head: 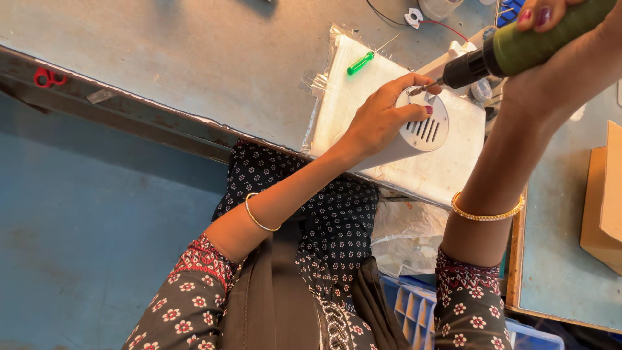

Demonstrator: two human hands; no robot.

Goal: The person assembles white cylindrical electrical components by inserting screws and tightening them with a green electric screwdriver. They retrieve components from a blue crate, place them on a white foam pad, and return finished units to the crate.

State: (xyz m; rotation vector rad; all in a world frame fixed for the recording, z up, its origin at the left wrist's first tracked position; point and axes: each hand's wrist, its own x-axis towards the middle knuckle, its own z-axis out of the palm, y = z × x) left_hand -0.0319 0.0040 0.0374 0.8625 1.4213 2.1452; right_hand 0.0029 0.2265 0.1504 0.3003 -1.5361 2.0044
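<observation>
Two hands are working over a white plastic housing (447, 162) that is lying on a grey metal workbench (194, 58), at about one o'clock from our lap. Our left hand (382, 116) is pressing down on the housing, its fingers curling around the edge of a round slotted vent cover (426, 126) and pinning it in place. Our right hand (551, 58) is coming in from two o'clock and is wrapped tight around the green-bodied electric screwdriver (518, 45), whose black chuck and bit are angling down to touch the vent cover's rim at its eleven o'clock, just beside our left fingertips. A small green-handled screwdriver (360, 63) is lying on a clear plastic bag of white sheets (343, 97), at eleven o'clock from the vent cover. Red and black wires (447, 26) are trailing at twelve o'clock, and a cardboard box (602, 201) is sitting at three o'clock.
</observation>
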